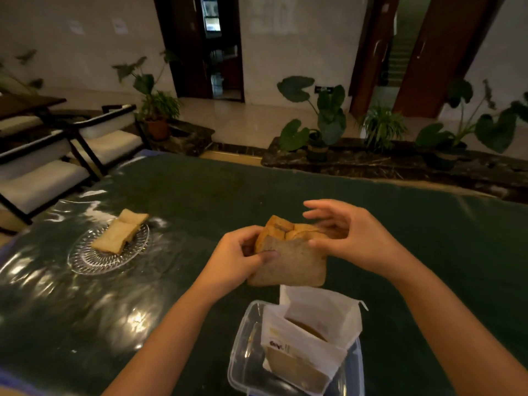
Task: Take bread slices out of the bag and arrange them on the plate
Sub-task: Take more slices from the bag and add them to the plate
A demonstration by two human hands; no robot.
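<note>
Above the middle of the table I hold a small stack of brown bread slices [288, 260]. My left hand [241, 257] grips its left edge, thumb on the front slice. My right hand [347, 234] touches the stack's right side with its thumb; the other fingers are spread apart above it. A clear glass plate [85, 258] lies at the left and carries two bread slices [120, 235] that overlap. The white bread bag [317, 332] stands open in a clear plastic container [245, 352] near me, with more bread showing inside.
The table is covered by a dark green cloth under shiny clear plastic [85, 310]. Chairs with white cushions [43, 178] stand beyond the left edge. Potted plants [320, 121] line a dark ledge behind the table's far edge.
</note>
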